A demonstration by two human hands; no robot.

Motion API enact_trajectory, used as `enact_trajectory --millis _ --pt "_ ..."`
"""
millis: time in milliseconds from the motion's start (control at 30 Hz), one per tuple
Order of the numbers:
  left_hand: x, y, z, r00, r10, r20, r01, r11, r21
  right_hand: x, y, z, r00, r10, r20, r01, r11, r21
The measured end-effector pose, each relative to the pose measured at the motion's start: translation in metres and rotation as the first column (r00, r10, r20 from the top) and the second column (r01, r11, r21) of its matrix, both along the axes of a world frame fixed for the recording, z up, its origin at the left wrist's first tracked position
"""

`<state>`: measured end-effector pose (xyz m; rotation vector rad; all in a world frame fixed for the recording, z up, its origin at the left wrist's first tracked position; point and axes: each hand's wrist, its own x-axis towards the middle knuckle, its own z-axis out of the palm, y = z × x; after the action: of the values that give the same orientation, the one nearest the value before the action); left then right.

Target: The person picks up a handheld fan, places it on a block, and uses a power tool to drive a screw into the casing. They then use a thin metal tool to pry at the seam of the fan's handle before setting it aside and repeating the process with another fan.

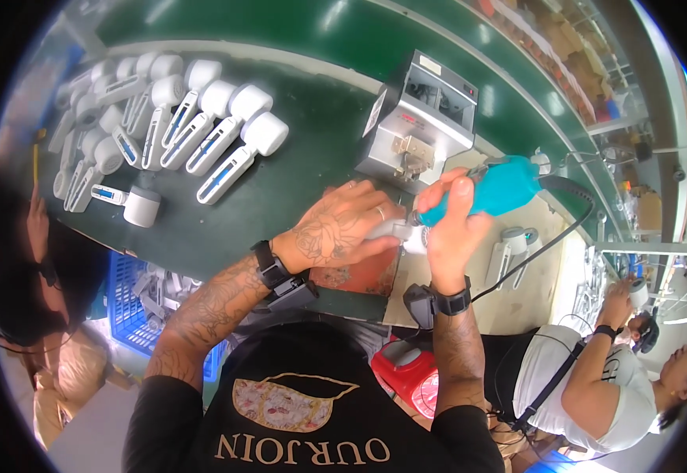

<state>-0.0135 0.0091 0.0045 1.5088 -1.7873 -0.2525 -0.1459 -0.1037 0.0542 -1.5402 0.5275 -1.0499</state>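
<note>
My left hand [336,225] is closed round a white handheld device [415,240] with a round head; the fingers cover much of it. A teal electric screwdriver [501,189] lies in the grip of my right hand [455,236], its tip pointing left at the device. Whether the tip touches a screw is too small to tell. Both hands are over a reddish mat [351,277] on the green bench. Just beyond them stands a grey metal machine [418,126], open at the top.
Several white round-headed devices [221,162] lie on the bench's left, more [509,251] on the right board. A blue crate [126,307] of parts stands below. The screwdriver's black cable [545,246] loops right. Other people sit left and right [588,378]; a red object [410,378] is near my lap.
</note>
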Motion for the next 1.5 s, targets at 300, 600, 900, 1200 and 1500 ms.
enact_trajectory --millis 300,600,900,1200,1500 --pt "0.0 0.001 -0.002 1.0 0.01 -0.02 -0.01 0.999 -0.05 0.052 -0.029 0.018 0.991 -0.09 0.095 0.109 0.969 -0.22" --pt "0.002 0.005 -0.004 0.999 0.041 0.01 -0.041 0.999 -0.031 0.032 -0.003 0.026 0.998 -0.045 0.048 0.047 0.998 -0.046" --pt "0.002 -0.002 -0.003 1.0 0.009 -0.008 -0.009 0.999 -0.046 -0.024 0.021 0.017 1.0 0.0 0.026 -0.001 1.0 0.015" --pt "-0.001 0.001 -0.006 1.0 0.002 0.009 -0.002 0.999 -0.054 -0.028 0.029 0.0 0.999 0.023 0.042 -0.024 0.999 0.026" --pt "-0.004 -0.002 0.003 0.999 0.002 0.038 -0.002 1.0 0.006 -0.03 0.021 -0.01 0.99 0.081 0.115 -0.081 0.997 -0.005"
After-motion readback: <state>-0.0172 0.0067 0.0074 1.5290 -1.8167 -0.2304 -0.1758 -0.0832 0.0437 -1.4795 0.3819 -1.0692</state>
